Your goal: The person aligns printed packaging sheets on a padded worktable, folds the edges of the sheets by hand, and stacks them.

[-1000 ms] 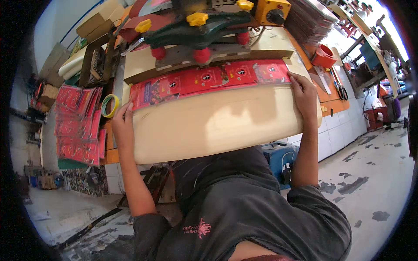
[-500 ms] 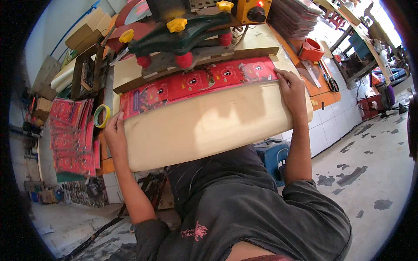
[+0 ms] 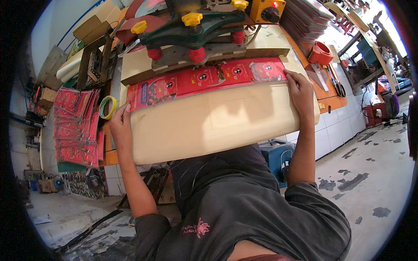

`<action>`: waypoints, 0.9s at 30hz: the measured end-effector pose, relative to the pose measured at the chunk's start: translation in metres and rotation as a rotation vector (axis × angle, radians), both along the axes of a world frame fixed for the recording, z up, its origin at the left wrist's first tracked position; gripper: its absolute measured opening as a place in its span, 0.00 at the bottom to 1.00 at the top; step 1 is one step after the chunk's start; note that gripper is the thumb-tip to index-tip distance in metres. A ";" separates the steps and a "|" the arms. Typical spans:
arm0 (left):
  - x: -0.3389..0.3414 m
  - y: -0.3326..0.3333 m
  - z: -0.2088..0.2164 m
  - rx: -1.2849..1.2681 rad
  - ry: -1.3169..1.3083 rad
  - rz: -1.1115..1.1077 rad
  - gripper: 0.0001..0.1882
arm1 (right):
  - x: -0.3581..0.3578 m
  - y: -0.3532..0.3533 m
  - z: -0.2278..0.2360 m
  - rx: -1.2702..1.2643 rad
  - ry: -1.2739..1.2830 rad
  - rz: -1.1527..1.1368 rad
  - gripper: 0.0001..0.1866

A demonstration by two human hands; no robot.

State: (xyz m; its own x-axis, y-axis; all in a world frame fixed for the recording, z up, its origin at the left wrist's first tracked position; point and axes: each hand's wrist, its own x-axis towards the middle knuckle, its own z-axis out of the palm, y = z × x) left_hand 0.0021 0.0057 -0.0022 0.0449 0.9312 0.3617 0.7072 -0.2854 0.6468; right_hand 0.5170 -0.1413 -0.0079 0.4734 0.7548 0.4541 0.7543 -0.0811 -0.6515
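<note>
A long red printed plastic strip (image 3: 204,80) with round pictures lies across the cream board (image 3: 209,126) in front of me. Its far edge runs along a brown ledge under the press. My left hand (image 3: 121,126) pinches the strip's left end between thumb and fingers. At the opposite end, the closed fingers of my right hand (image 3: 300,92) hold its near corner. Just beyond the strip stands a press head (image 3: 193,37), dark green with yellow knobs and red feet.
Red printed pieces (image 3: 76,126) lie in overlapping piles at the left, near a yellow tape roll (image 3: 108,107). At the right are a red tape dispenser (image 3: 321,53), scissors (image 3: 338,87) and a tall sheet stack (image 3: 302,19). A yellow control box (image 3: 267,11) with a lit red lamp sits behind.
The whole view has shifted, so the bench and press appear further right and slightly higher. Both hands keep their places at the strip's ends, and the strip stays put on the board.
</note>
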 end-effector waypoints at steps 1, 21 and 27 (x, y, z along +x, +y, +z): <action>-0.001 0.001 -0.001 0.007 0.010 0.000 0.19 | 0.000 0.000 0.000 -0.008 -0.009 -0.007 0.13; -0.001 0.001 0.000 -0.004 0.016 -0.011 0.20 | -0.001 0.000 0.002 -0.041 0.010 -0.017 0.13; 0.002 -0.001 0.004 -0.048 0.043 0.022 0.22 | 0.002 0.001 0.000 -0.028 -0.006 -0.018 0.13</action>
State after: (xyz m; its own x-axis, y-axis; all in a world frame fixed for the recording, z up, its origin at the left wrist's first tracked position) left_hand 0.0040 0.0051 0.0019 0.0388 0.9484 0.3147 0.7405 -0.2388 0.6282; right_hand 0.5187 -0.1408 -0.0077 0.4839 0.7588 0.4360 0.7568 -0.1126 -0.6439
